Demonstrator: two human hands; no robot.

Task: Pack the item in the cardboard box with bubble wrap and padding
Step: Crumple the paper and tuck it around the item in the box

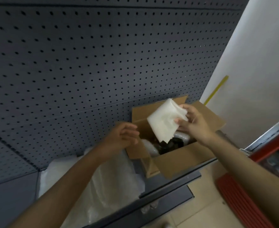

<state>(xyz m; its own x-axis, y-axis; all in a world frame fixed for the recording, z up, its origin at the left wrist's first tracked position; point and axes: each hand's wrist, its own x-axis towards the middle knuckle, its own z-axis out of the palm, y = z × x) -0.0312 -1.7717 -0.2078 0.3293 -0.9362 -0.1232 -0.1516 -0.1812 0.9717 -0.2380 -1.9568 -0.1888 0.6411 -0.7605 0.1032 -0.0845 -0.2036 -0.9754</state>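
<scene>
An open cardboard box (181, 160) stands on a dark shelf with its flaps spread out. Inside lies a dark item (170, 144) with bubble wrap (182, 134) around it. My right hand (193, 122) holds a folded white foam padding sheet (164, 120) by its right edge, above the box opening. My left hand (124, 136) hovers blurred at the box's left flap, fingers loosely curled, holding nothing that I can see.
A clear plastic sheet or bag (102, 178) lies on the shelf to the left of the box. A grey pegboard (86, 63) rises behind. A white wall (259, 63) and red metal racking (244, 201) stand at the right, over a tiled floor.
</scene>
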